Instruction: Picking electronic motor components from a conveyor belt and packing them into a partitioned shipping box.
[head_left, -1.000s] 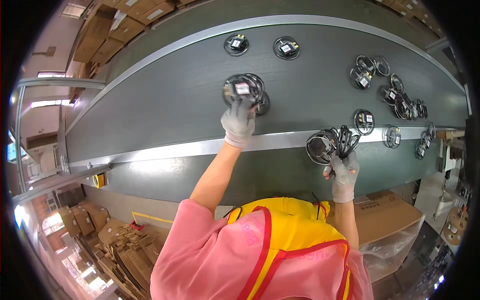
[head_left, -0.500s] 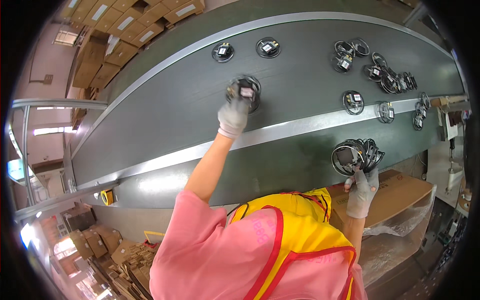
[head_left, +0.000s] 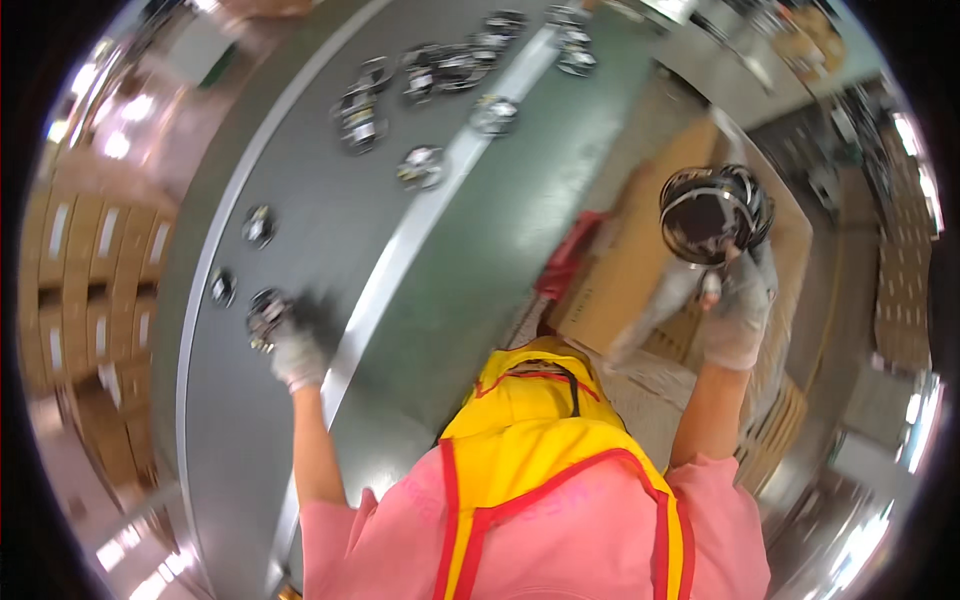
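Observation:
My gloved left hand (head_left: 298, 358) is over the belt at the left, its fingers closed on the near edge of a coiled black cable with a boxy plug (head_left: 266, 318). Motion blurs the fingertips. Off to the right, my gloved right hand (head_left: 740, 312) grips a bundle of coiled black cables (head_left: 708, 222), with a dark, flat-faced plug toward me. That bundle is held up above a cardboard box (head_left: 630, 262). Two single coils, a nearer one (head_left: 222, 287) and a farther one (head_left: 258, 227), lie on the belt beyond my left hand.
A grey conveyor belt (head_left: 300, 190) runs away from me, with a metal rail (head_left: 400, 240) and a green surface (head_left: 450, 260) along its right. More coiled cables (head_left: 450, 68) lie in clusters farther up. Stacked cartons (head_left: 90, 250) stand at the far left. Clear plastic wrap (head_left: 665, 300) hangs at the box.
The whole view has turned to the right, so the belt now runs up the left side. My right hand has carried its cable bundle from the green surface to above the cardboard box.

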